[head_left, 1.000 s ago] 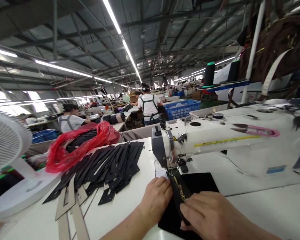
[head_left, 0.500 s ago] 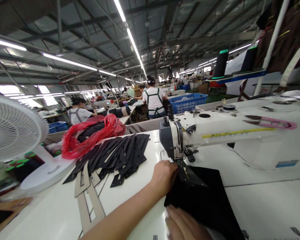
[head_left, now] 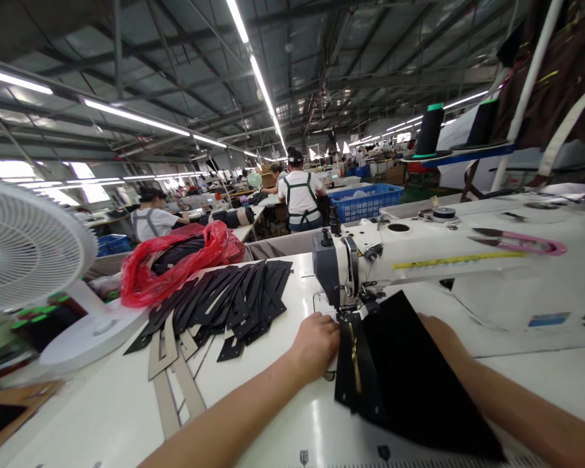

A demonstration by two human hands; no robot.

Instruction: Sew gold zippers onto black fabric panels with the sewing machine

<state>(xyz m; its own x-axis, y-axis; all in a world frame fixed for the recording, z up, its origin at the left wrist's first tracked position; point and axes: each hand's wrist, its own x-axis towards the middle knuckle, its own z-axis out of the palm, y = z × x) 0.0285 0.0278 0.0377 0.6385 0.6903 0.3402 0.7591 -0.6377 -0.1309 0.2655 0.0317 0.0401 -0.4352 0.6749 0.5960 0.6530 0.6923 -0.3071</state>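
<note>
A black fabric panel (head_left: 419, 383) lies under the head of a white sewing machine (head_left: 344, 260). A darker-edged strip with a gold zipper (head_left: 355, 357) runs along the panel's left side. My left hand (head_left: 316, 344) is closed at the panel's left edge, close beside the needle area, fingers curled. On the other side, my right hand (head_left: 436, 331) is behind the panel's raised right part, which hides its fingers. The panel's lower corner reaches toward the table's front edge.
Left on the white table (head_left: 273, 409) lies a fanned pile of black strips (head_left: 234, 299), with beige pieces (head_left: 182, 383). Behind are a red plastic bag (head_left: 224, 250) and a white fan (head_left: 29, 260). Pink-handled snips (head_left: 521, 240) rest on the machine. Co-workers (head_left: 299, 195) sit beyond.
The panel has turned, so its zipper strip now runs nearly straight toward me. My right hand has moved from the front, up to the panel's right side. My left hand has shifted slightly left and down.
</note>
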